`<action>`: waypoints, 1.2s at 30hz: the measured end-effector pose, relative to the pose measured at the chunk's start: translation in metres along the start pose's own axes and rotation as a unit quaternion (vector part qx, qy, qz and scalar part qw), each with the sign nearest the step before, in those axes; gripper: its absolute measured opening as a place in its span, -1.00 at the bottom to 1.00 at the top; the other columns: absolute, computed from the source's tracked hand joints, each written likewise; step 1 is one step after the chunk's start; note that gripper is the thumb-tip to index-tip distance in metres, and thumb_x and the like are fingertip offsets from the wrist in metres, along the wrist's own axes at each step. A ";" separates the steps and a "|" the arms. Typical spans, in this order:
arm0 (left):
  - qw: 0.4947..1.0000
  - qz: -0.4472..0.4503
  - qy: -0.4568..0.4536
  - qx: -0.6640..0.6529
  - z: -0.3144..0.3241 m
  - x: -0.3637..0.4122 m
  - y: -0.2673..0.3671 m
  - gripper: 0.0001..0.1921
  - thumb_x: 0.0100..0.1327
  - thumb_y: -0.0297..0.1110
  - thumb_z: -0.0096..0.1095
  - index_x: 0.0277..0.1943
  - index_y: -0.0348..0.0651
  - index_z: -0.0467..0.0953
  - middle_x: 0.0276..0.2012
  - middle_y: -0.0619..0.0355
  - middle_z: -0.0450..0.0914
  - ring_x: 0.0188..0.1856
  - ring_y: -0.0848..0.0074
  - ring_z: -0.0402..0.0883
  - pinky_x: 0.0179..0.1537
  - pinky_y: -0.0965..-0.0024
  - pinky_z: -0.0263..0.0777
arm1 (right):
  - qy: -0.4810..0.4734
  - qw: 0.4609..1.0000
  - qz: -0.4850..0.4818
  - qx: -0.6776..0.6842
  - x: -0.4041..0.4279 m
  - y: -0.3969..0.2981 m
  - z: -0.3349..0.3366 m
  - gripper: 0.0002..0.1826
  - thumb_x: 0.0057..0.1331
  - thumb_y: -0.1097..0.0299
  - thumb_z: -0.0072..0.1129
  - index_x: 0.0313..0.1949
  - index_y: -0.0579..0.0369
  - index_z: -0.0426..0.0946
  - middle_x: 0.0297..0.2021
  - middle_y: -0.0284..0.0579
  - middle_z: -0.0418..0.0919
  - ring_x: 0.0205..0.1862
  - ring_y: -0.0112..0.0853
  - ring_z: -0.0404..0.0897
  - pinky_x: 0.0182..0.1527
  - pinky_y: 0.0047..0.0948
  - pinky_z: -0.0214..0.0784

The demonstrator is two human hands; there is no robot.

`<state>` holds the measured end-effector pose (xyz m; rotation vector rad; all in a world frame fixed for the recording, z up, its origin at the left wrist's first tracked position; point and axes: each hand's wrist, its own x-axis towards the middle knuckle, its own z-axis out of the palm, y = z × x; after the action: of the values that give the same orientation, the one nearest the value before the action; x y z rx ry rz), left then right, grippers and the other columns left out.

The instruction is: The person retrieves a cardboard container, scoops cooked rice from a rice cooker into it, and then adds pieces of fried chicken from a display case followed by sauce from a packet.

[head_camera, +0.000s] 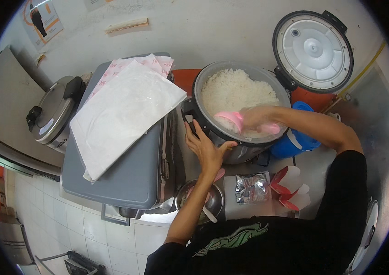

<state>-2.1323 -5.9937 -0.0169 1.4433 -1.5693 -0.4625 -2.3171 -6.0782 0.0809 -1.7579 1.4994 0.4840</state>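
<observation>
A large rice cooker [242, 153] stands with its lid [313, 48] raised at the right, and white cooked rice [239, 86] fills much of its pot. My right hand [258, 118], slightly blurred, is inside the pot and grips a pink plastic scoop [229, 118] with rice in it. At the cooker's left side, my left hand [206, 147] touches the outer rim and side handle with fingers spread. Nearer to me are a steel bowl [216, 201] with utensils in it, a silver foil packet [253, 188] and red-and-white folded paper boxes [289, 189].
White paper sheets [125, 113] lie on a large grey lidded container [129, 185] at the left. Beyond it stands another lidded cooker [55, 113]. A blue plastic container [292, 142] sits right of the open cooker. The wall [194, 34] rises behind.
</observation>
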 end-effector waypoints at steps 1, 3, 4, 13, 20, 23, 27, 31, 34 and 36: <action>1.000 0.000 -0.006 0.006 0.001 0.000 0.001 0.37 -0.39 0.19 0.55 0.37 -0.42 -0.15 0.35 -0.38 -0.22 0.33 -0.16 -0.10 0.30 -0.10 -0.17 | -0.045 0.997 -0.028 0.051 0.008 0.022 0.000 -0.75 0.01 0.26 0.23 -0.51 0.21 0.47 -0.66 -0.19 0.39 -0.66 -0.41 0.34 -0.60 -0.36 0.15; 1.000 0.003 -0.019 0.009 0.000 0.001 0.005 0.38 -0.40 0.19 0.56 0.37 -0.41 -0.16 0.34 -0.40 -0.21 0.33 -0.17 -0.11 0.29 -0.11 -0.16 | -0.087 0.988 -0.056 0.115 0.011 0.049 -0.010 -0.81 0.04 0.32 0.18 -0.60 0.12 0.42 -0.71 -0.30 0.30 -0.71 -0.46 0.26 -0.64 -0.40 0.08; 1.000 -0.001 -0.027 0.012 0.000 0.002 0.006 0.38 -0.40 0.20 0.56 0.37 -0.41 -0.16 0.33 -0.43 -0.21 0.33 -0.17 -0.12 0.28 -0.12 -0.16 | -0.226 0.954 -0.066 0.185 0.012 0.061 -0.020 -0.84 0.15 0.32 0.10 -0.54 0.06 0.43 -0.71 -0.41 0.21 -0.72 -0.52 0.20 -0.63 -0.47 0.08; 0.992 0.079 0.090 0.031 0.011 -0.026 0.008 0.02 -0.04 -0.16 0.52 0.34 -0.37 -0.04 0.31 -0.27 -0.01 0.35 0.06 -0.02 0.34 0.12 -0.11 | -0.140 0.767 -0.117 0.615 -0.088 0.157 0.022 -0.89 0.31 0.34 -0.03 -0.40 0.02 0.38 -0.67 -0.55 0.14 -0.72 -0.77 0.09 -0.71 -0.78 -0.11; 0.887 -0.081 -0.373 -0.261 0.098 -0.167 0.040 -0.29 0.04 -0.27 0.45 0.16 -0.36 0.21 -0.13 -0.01 0.39 -0.17 0.31 0.45 -0.13 0.25 0.37 | 0.151 0.809 -0.013 0.567 -0.231 0.215 0.155 -0.53 0.19 0.05 0.18 -0.05 0.13 0.41 -0.53 -0.47 0.30 -0.60 -0.68 0.19 -0.61 -0.66 0.07; 0.911 0.018 -0.379 -0.161 0.156 -0.185 0.061 -0.32 0.07 -0.12 0.40 0.14 -0.35 0.27 -0.19 -0.08 0.50 -0.26 0.18 0.54 -0.24 0.23 0.43 | 0.168 0.882 0.054 0.437 -0.224 0.237 0.213 -0.50 0.21 0.00 0.15 -0.02 0.12 0.41 -0.43 -0.31 0.48 -0.50 -0.45 0.42 -0.47 -0.46 0.28; 0.873 0.071 -0.482 -0.025 0.209 -0.195 0.052 -0.58 0.25 -0.10 0.10 -0.11 -0.38 0.49 -0.34 -0.24 0.58 -0.31 -0.05 0.58 -0.25 0.07 0.44 | 0.372 0.890 0.217 0.148 -0.162 0.239 0.265 -0.62 0.31 0.14 -0.03 -0.06 0.19 0.37 -0.23 0.15 0.59 -0.18 0.07 0.57 -0.17 -0.09 0.40; 0.884 0.150 -0.441 0.037 0.212 -0.199 0.055 -0.65 0.34 -0.27 -0.09 -0.35 -0.39 0.55 -0.43 -0.30 0.56 -0.33 -0.14 0.56 -0.25 -0.05 0.43 | 0.388 0.878 0.218 0.176 -0.198 0.213 0.240 -0.74 0.28 0.32 -0.06 -0.10 0.21 0.34 -0.19 0.32 0.52 -0.15 0.18 0.50 -0.12 0.01 0.36; 0.898 0.151 -0.413 0.020 0.210 -0.201 0.067 -0.68 0.31 -0.30 -0.04 -0.40 -0.39 0.54 -0.47 -0.32 0.53 -0.38 -0.17 0.54 -0.28 -0.07 0.40 | 0.347 0.890 0.255 0.151 -0.195 0.239 0.246 -0.76 0.23 0.42 -0.02 -0.13 0.22 0.33 -0.16 0.33 0.51 -0.13 0.17 0.50 -0.10 0.02 0.34; 0.915 0.136 -0.379 -0.006 0.205 -0.196 0.062 -0.71 0.28 -0.34 0.01 -0.45 -0.38 0.53 -0.49 -0.33 0.50 -0.40 -0.18 0.52 -0.31 -0.07 0.38 | 0.334 0.908 0.201 0.154 -0.187 0.233 0.233 -0.68 0.20 0.47 0.01 -0.04 0.20 0.34 -0.14 0.27 0.52 -0.07 0.11 0.50 -0.05 -0.04 0.33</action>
<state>-2.3569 -5.8597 -0.1443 1.0464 -2.3281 -0.9338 -2.5404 -5.7849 -0.0058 -1.4186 2.2930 -0.1987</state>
